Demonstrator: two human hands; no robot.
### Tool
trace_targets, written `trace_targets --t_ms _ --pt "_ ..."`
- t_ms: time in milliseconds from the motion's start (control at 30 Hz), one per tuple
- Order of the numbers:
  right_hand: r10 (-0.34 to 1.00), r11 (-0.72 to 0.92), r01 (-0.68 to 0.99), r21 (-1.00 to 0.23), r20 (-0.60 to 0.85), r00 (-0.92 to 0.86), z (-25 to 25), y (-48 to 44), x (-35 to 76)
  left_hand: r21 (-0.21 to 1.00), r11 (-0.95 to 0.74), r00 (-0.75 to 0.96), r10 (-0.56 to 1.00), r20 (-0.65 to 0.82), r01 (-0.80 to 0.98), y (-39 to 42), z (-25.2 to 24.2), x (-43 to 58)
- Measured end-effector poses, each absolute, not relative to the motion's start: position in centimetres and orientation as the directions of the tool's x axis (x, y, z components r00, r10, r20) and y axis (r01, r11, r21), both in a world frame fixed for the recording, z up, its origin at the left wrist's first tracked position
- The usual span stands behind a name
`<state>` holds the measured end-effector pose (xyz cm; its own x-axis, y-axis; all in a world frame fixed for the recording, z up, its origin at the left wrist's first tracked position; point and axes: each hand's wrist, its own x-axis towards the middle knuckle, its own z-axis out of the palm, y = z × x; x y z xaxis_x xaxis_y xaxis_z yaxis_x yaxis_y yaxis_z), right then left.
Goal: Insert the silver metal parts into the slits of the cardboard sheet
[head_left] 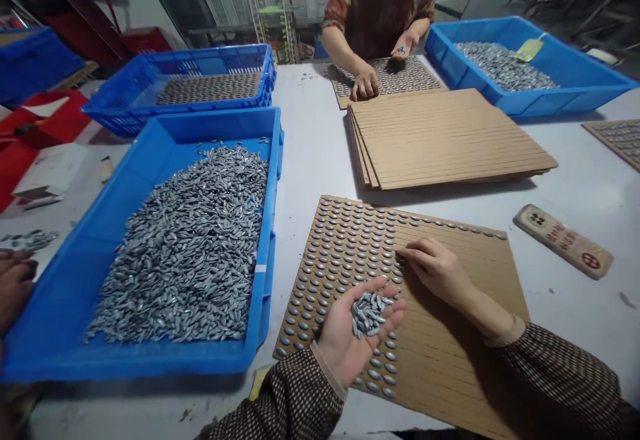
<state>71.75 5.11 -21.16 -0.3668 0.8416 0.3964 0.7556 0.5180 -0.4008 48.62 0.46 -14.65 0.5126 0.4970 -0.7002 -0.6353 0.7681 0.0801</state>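
Observation:
My left hand (345, 333) is palm up and cupped, its fingers slightly spread. A small heap of grey spindle-shaped pieces (369, 313) lies in it, above a brown slotted cardboard sheet (450, 347). Rows of the same pieces sit in the sheet's left part and along its far edge; its right part shows bare slots. With fingertips pinched, my right hand (437, 267) touches the sheet at the end of a row, at a grey piece partly hidden by the fingers. To the left, a blue tray (273, 227) holds a large pile of these pieces.
Beyond the sheet lies a stack of slotted cardboard (450, 137). A co-worker's hands (367, 83) work over another filled sheet. A blue bin (565, 100) stands far right, a blue crate (175, 110) far left. A marked block (563, 240) lies at right. Another person's hand (15, 287) is at the left edge.

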Motion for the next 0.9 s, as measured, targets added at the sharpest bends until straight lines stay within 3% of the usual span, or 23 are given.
trace_targets --t_ms 133,233,433,567,700,800,900 --pt "0.871 0.487 0.706 -0.514 0.352 -0.344 -18.4 3.3 70.3 0.065 0.744 0.491 0.501 -0.712 -0.665 0.8 -14.4 48.5" --pt "0.86 0.5 0.613 -0.612 0.269 -0.433 -16.0 1.5 68.4 0.064 0.717 0.475 0.523 -0.708 -0.694 0.9 -14.7 48.6" --pt "0.818 0.568 0.631 -0.529 0.276 -0.505 -15.4 0.6 66.0 0.025 0.661 0.48 0.57 -0.667 -0.75 0.7 -15.4 48.8" --pt "0.832 0.549 0.586 -0.596 0.32 -0.454 -15.5 0.5 66.2 -0.013 0.653 0.504 0.571 -0.648 -0.757 0.8 -15.1 48.8" --pt "0.908 0.416 0.583 -0.698 0.278 -0.314 -15.8 1.1 68.0 0.014 0.709 0.509 0.521 -0.685 -0.705 0.9 -14.6 48.6" --pt "0.937 0.337 0.691 -0.639 0.297 -0.182 -17.2 2.9 70.0 0.063 0.743 0.487 0.498 -0.718 -0.666 0.8 -14.7 48.7" --pt "0.902 0.398 0.753 -0.524 0.374 -0.216 -19.0 5.0 71.5 0.081 0.767 0.508 0.495 -0.705 -0.636 0.4 -15.1 48.7"
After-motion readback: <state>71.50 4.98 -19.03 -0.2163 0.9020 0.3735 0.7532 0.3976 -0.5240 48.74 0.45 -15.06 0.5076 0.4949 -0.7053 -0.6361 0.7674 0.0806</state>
